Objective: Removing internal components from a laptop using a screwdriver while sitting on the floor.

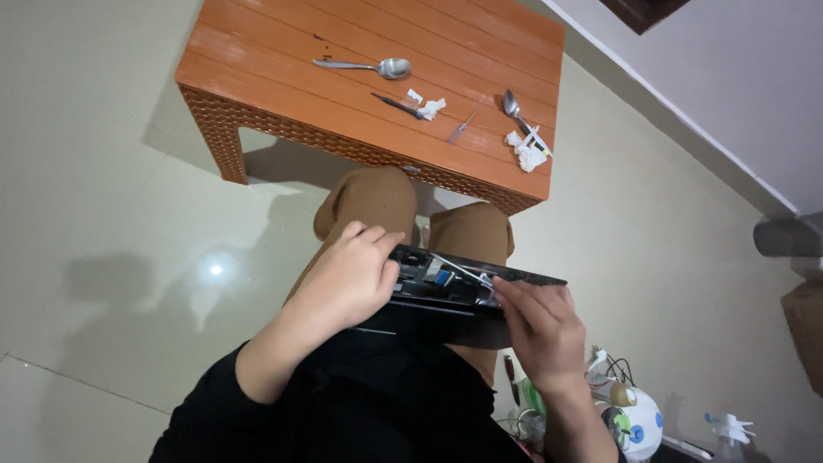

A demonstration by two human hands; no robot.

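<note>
- The opened black device (454,296) lay across the person's lap at lower centre of the frame, its long axis running left to right and tilting slightly down toward the right.
- The left hand (347,279) gripped the device's left end, fingers curled over the top edge and thumb against the near side.
- The right hand (536,321) sat at the right end, fingertips pinched on a thin metal tool (463,272) that angled up-left into the exposed interior.
- The tool's tip lay between the two hands, nearer the right.
- Above, the orange table (257,51) carried two spoons (364,66) and tissue scraps (429,107), well apart from both hands.
</note>
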